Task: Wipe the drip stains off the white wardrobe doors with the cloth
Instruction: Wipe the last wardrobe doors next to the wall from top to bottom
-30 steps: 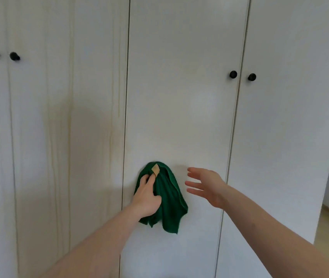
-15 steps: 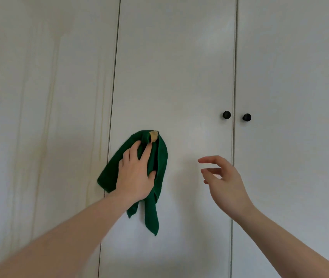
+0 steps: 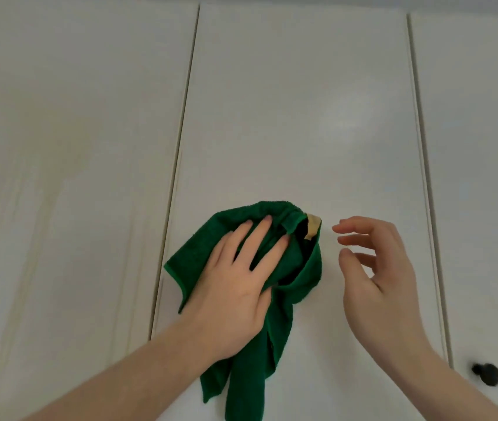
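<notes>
White wardrobe doors (image 3: 302,117) fill the view, the left-hand door (image 3: 74,177) streaked with faint yellowish drip stains (image 3: 23,189). Against the middle door, near its left edge, a green cloth (image 3: 305,268) hangs bunched, its tan label (image 3: 313,226) at the top. Straight fingers of the left hand (image 3: 235,287) press it flat to the door. Beside it the right hand (image 3: 378,268) hovers, fingers loosely relaxed, holding nothing. One black knob (image 3: 487,373) sits at the lower right.

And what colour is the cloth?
The cloth is dark green with a small tan tag, seen from the head camera.
</notes>
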